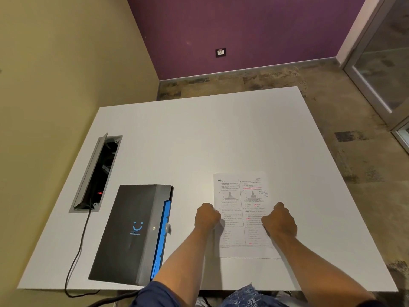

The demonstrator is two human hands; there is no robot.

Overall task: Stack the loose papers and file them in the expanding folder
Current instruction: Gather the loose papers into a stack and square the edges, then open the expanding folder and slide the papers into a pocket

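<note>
A stack of printed papers, with diagrams and red marks on the top sheet, lies flat on the white table near its front edge. My left hand grips the stack's left edge with curled fingers. My right hand grips its right edge the same way. The black expanding folder, with a blue smiley logo and blue pockets showing along its right side, lies closed to the left of my left arm.
An open grey cable box is set into the table at the far left, with a black cable running off the front edge. Carpeted floor lies beyond the table, and a glass door stands at the right.
</note>
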